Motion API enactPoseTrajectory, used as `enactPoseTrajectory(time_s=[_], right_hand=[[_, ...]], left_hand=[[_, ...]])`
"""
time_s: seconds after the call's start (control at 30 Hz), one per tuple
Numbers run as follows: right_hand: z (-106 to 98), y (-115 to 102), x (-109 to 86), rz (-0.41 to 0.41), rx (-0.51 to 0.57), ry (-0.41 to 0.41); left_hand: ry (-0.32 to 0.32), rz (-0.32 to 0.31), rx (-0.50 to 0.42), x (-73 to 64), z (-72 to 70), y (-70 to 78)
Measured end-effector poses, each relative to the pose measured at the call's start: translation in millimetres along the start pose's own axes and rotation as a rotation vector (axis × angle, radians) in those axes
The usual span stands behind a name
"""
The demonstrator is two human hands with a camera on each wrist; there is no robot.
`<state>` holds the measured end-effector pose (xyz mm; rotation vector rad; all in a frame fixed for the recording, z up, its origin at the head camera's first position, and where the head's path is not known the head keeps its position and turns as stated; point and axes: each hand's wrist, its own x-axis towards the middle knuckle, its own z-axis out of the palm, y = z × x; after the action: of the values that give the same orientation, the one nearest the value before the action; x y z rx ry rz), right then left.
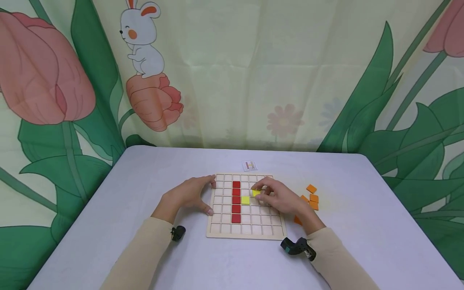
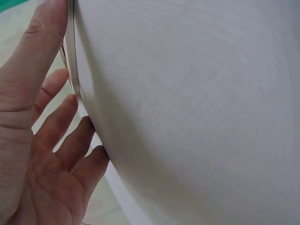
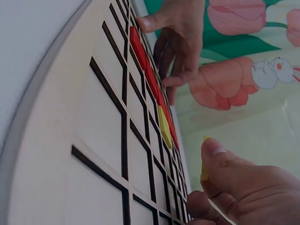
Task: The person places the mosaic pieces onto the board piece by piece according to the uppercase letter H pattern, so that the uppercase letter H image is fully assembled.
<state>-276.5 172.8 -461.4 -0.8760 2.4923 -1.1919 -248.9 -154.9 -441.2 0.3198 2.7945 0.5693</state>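
A wooden grid board [image 1: 246, 235] lies on the white table, a column of red square tiles [image 1: 236, 200] set in its cells. One yellow tile [image 1: 245, 200] sits beside the middle of that column. Over the board's right half, my right hand [image 1: 280, 196] pinches another yellow tile [image 1: 256, 193] between thumb and fingers; the right wrist view shows this tile [image 3: 205, 159] raised off the grid. My left hand [image 1: 188, 197] rests at the board's left edge, thumb and fingers spread along it. In the left wrist view, its fingertips [image 2: 99, 152] meet the table.
Several orange tiles [image 1: 313, 198] lie loose to the right of the board, some partly behind my right forearm. A small printed pattern card [image 1: 249, 165] lies past the board's far edge. Behind the table [image 1: 119, 225] hangs a curtain with flowers and a rabbit.
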Motion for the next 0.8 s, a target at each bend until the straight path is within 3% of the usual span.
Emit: enactPoseTrajectory(time_s=[0.8], right_hand=[[6.4,1.6,4.4,-0.044,-0.099,-0.036]], left_hand=[[0.002,0.014,-0.004,-1.1,-1.5,2.2]])
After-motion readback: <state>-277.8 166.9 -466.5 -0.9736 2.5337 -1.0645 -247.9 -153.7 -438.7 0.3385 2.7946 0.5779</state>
